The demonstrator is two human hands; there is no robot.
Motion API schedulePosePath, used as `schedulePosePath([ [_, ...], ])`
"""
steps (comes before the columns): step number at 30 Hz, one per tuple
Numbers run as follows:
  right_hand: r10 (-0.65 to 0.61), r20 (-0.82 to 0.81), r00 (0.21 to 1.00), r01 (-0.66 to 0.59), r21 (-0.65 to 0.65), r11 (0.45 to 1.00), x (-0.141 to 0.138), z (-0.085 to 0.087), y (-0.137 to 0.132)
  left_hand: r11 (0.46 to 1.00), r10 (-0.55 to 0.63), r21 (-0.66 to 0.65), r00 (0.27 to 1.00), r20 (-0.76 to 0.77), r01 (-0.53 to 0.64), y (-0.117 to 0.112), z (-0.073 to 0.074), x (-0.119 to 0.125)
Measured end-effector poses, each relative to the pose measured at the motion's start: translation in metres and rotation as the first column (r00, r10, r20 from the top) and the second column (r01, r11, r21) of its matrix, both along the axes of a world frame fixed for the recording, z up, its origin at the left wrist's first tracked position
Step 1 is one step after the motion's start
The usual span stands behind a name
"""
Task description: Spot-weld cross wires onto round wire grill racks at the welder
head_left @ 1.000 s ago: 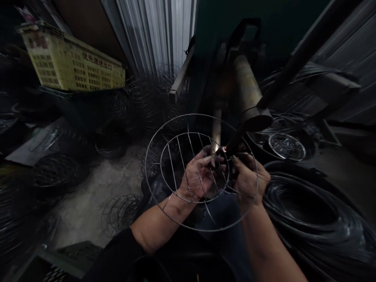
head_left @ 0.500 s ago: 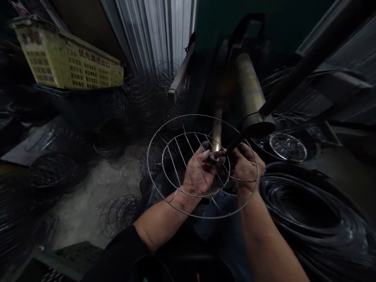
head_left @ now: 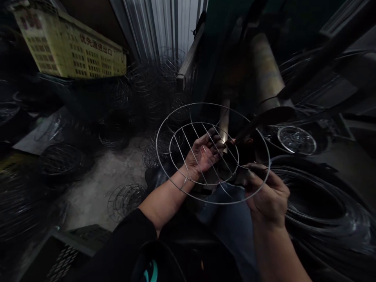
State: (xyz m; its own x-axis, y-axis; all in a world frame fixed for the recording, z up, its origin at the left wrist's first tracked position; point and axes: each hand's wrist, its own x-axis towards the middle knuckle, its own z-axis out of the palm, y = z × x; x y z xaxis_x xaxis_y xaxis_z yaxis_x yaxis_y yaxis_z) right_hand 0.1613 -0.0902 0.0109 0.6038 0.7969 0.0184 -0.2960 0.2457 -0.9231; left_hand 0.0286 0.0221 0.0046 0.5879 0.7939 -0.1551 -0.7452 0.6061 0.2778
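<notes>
A round wire rack (head_left: pixel 188 117), two concentric rings joined by straight cross wires, hangs in front of me at mid frame. My left hand (head_left: pixel 202 154) reaches under it with fingers curled round the cross wires near the middle. My right hand (head_left: pixel 266 192) pinches the outer ring at its lower right edge. A dark welding electrode arm (head_left: pixel 261 119) comes down from the right, and its tip (head_left: pixel 233 141) glows orange where it touches a wire close to my left fingertips.
Large coils of dark wire (head_left: pixel 323 219) lie at the right. Stacks of finished wire racks (head_left: pixel 58 160) cover the floor at the left and back. A yellow crate (head_left: pixel 70 51) sits upper left. A metal cylinder (head_left: pixel 266 74) stands behind the rack.
My right hand has moved from the rack's middle down to its outer ring at the lower right. The rack has shifted slightly up and right, and a glow shows at the electrode tip.
</notes>
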Motion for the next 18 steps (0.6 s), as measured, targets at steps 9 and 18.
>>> schedulePosePath([
  [9, -0.236, 0.006, 0.972, 0.236, -0.004, 0.972, -0.015, 0.007, 0.010, 0.997, -0.079, -0.009, 0.996, 0.029, 0.079, 0.010, 0.002, 0.001],
  [18, -0.219, 0.045, 0.975, 0.220, -0.020, 0.975, -0.011, 0.008, 0.009, 0.999, -0.017, 0.035, 0.999, 0.036, 0.016, 0.008, 0.000, 0.006],
])
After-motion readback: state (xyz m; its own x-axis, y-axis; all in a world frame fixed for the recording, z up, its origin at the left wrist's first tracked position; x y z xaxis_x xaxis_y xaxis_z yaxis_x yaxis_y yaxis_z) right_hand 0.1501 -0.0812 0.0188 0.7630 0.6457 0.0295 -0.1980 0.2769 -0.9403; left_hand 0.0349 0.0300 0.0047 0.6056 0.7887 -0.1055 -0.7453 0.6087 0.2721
